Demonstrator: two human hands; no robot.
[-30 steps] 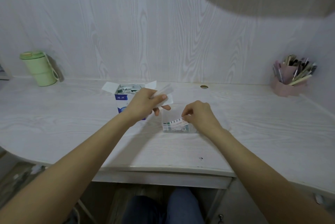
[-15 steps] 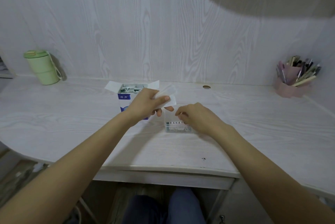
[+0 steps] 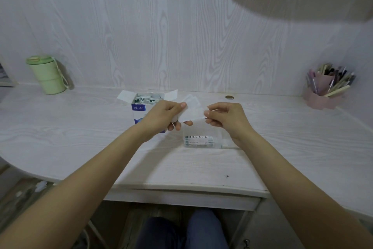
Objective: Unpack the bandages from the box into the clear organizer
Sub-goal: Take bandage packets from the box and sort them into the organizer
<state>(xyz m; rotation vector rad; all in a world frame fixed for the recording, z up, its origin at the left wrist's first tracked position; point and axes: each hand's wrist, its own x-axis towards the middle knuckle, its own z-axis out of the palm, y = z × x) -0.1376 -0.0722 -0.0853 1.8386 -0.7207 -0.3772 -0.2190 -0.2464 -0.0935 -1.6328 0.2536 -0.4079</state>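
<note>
Bandage strips held above the clear organizer

Left hand grips several strips; right hand pinches one's end, beside the open box.

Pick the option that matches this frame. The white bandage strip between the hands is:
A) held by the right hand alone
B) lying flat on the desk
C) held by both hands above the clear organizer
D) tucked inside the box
C: the left hand and the right hand each pinch an end of the bandage strip, which hangs in the air above the clear organizer.
</note>
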